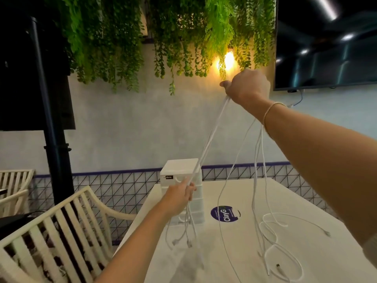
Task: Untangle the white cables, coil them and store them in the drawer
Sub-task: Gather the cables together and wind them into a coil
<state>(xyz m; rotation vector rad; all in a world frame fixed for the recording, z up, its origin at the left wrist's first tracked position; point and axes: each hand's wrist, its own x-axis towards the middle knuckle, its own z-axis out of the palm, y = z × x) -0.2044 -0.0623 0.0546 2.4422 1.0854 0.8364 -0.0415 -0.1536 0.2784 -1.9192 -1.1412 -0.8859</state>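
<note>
At six o'clock, loose ends of the white cables (271,231) trail on the table (306,201). The left hand (180,196) pinches the bundle before the drawer unit (181,170); at one o'clock, the raised right hand (246,86) grips them overhead.

Dim room, glaring wall lamp (228,58), perhaps slight edge distortion.

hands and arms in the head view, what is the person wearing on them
Both forearms are bare. The right hand has a thin, light-coloured chain bracelet round the wrist, and the edge of a pale sleeve shows near that arm's elbow at the frame edge. The left hand and its wrist carry nothing: no ring, watch or glove is visible on either.
</note>
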